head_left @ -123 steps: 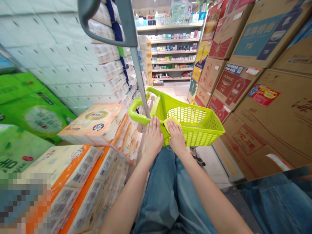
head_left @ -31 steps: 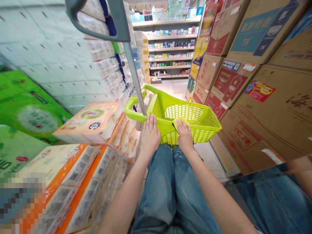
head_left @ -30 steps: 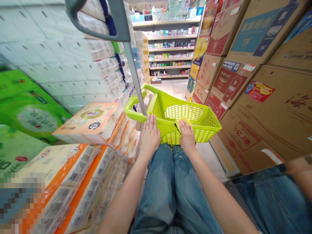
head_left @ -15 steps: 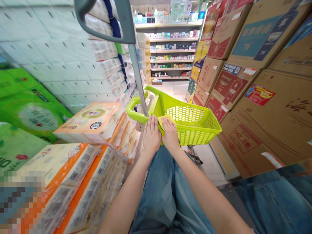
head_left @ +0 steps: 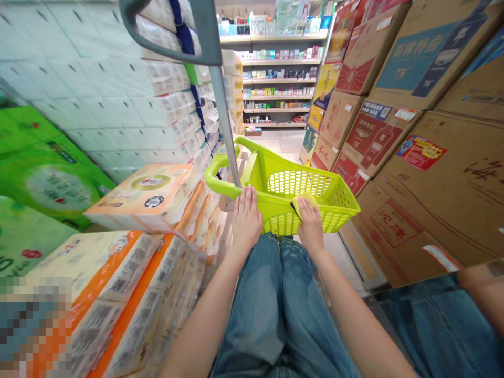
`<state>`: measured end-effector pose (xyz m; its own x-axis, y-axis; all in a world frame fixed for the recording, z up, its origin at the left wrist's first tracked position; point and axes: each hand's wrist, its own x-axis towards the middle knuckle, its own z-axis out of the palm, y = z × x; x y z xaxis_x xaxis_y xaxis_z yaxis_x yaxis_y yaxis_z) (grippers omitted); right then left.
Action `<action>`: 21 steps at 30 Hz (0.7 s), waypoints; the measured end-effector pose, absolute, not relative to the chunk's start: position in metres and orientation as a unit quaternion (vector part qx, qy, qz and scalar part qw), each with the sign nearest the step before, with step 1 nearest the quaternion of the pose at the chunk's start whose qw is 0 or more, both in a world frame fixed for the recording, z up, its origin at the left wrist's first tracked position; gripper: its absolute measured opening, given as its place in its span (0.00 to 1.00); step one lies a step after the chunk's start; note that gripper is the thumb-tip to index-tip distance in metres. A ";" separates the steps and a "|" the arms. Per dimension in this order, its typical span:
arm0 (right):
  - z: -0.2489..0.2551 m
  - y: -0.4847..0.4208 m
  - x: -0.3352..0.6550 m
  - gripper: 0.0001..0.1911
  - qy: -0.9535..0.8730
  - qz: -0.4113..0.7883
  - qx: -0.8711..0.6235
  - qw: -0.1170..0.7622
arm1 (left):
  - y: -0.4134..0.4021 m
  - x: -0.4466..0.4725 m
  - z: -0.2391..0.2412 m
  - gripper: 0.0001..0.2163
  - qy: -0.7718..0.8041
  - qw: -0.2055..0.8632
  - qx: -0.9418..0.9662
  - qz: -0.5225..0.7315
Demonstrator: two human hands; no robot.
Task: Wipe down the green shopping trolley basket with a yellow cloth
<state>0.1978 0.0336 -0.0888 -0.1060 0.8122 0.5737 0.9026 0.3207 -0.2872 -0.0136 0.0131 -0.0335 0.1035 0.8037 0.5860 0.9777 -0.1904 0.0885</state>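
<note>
A lime-green shopping basket with perforated sides stands in front of my knees, nothing visible inside it. A grey metal pole with a dark grey loop handle rises from its left end. My left hand lies on the near rim beside the pole, fingers stretched out straight. Further right along the same rim, my right hand presses a yellow cloth with a black edge against the basket. That hand's fingers are bent over the cloth and hide part of it.
Packs of tissue paper are stacked close on the left, with a wall of white packs behind. Cardboard cartons pile up on the right. Shelves of small goods stand at the aisle's end. A denim-clad person is at lower right.
My right hand has slid to the right along the near rim with the yellow cloth, away from my left hand. My left hand has stayed in place on the basket.
</note>
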 end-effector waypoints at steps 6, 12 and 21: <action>-0.093 0.033 0.196 0.43 -0.666 -0.040 -0.656 0.352 | 0.014 -0.015 -0.034 0.31 -0.611 0.164 -0.726 -0.269; -0.054 0.036 0.109 0.44 -0.749 0.055 -0.541 0.379 | 0.016 -0.016 -0.036 0.31 -0.612 0.167 -0.728 -0.261; -0.051 0.037 0.112 0.43 -0.786 0.036 -0.491 0.373 | 0.013 -0.016 -0.033 0.32 -0.614 0.178 -0.728 -0.249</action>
